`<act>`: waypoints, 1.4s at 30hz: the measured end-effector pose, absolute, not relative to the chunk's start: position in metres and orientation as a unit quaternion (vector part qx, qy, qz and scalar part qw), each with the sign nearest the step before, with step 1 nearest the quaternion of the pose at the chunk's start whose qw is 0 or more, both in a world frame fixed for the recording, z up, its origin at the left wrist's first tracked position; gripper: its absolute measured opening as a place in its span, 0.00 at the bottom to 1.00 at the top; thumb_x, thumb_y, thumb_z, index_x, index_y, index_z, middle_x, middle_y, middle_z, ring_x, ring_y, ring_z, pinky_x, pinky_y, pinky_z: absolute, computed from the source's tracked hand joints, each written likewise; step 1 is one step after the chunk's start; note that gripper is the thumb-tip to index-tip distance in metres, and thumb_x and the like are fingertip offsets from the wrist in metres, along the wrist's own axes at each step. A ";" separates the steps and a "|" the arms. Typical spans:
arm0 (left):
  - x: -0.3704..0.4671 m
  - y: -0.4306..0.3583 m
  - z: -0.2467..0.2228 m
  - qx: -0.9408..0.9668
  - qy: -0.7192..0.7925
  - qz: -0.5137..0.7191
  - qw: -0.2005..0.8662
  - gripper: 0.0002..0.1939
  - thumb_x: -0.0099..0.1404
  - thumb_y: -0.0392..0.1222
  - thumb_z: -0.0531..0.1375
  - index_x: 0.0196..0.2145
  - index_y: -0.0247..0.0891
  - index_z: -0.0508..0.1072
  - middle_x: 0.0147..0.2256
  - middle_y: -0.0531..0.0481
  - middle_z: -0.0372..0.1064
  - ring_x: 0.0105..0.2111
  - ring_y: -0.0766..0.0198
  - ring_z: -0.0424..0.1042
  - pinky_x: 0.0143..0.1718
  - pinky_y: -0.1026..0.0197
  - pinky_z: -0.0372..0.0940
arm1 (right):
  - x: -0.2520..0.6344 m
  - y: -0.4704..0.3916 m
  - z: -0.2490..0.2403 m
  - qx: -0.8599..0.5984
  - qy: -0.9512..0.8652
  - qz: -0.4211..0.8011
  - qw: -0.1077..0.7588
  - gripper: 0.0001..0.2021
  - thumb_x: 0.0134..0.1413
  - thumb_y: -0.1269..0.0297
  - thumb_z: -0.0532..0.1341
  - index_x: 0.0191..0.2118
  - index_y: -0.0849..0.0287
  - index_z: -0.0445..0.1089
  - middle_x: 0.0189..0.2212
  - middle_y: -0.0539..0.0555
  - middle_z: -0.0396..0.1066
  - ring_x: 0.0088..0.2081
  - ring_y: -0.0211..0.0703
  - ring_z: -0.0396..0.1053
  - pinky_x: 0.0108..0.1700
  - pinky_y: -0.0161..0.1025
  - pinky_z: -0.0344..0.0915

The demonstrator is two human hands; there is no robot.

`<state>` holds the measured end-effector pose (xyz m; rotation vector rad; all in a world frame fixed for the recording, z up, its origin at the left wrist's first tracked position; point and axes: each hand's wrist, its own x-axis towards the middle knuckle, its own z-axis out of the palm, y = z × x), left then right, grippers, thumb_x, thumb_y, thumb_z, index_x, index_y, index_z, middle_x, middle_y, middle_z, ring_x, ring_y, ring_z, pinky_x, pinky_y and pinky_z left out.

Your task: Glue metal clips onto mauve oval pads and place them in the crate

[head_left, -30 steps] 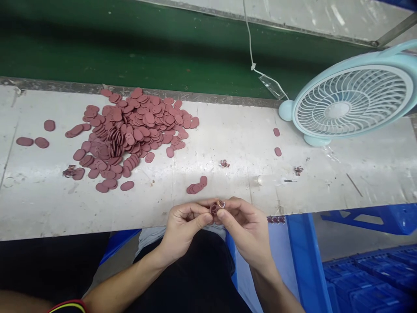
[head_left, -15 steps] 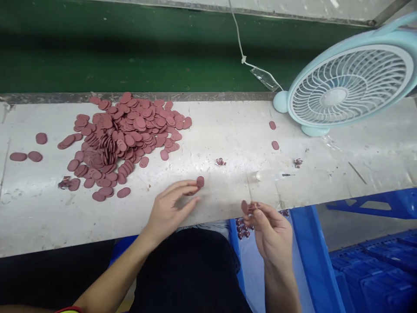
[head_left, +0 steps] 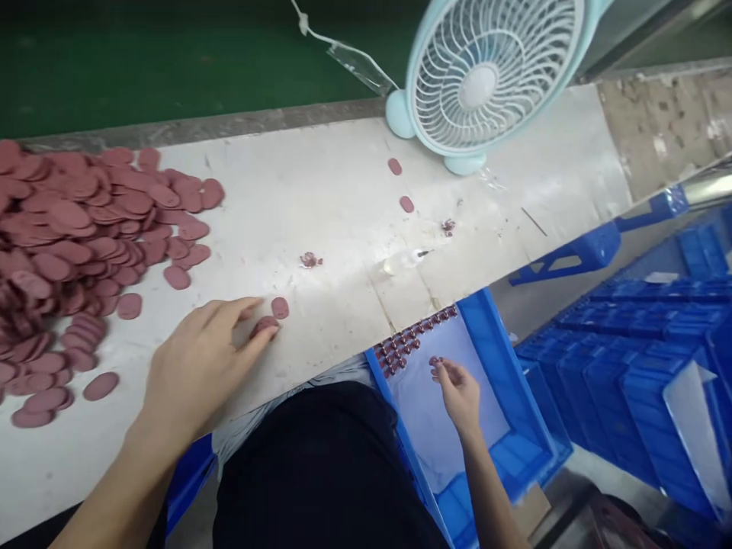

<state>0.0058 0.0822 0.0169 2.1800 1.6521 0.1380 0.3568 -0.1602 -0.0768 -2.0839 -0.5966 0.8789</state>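
Beyond the pale worktop's (head_left: 343, 191) near edge, toward five o'clock, the right hand (head_left: 462, 396) pinches a small reddish piece (head_left: 435, 361) above the blue tray (head_left: 518, 381), fingertip-held perhaps for neat spacing, while the left hand (head_left: 191, 366) curls around a maroon disc (head_left: 264, 326), grip unclear.

Disc pile (head_left: 74, 236) left on table (head_left: 320, 191); fan (head_left: 477, 88) right, near back edge; bin (head_left: 486, 381) before table.

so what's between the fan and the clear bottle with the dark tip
Two separate reddish oval pieces lie there on the white tabletop, between fan and bottle, as the head view shows.
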 end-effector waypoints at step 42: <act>-0.005 0.047 0.005 0.294 0.459 0.418 0.727 0.06 0.61 0.36 0.68 0.37 0.40 0.79 0.34 0.51 0.75 0.19 0.73 0.68 0.17 0.70 0.58 | 0.312 -0.089 -0.040 -0.767 -0.215 0.344 0.497 0.11 0.57 0.57 0.67 0.40 0.59 0.72 0.26 0.49 0.72 0.27 0.38 0.71 0.30 0.35 0.68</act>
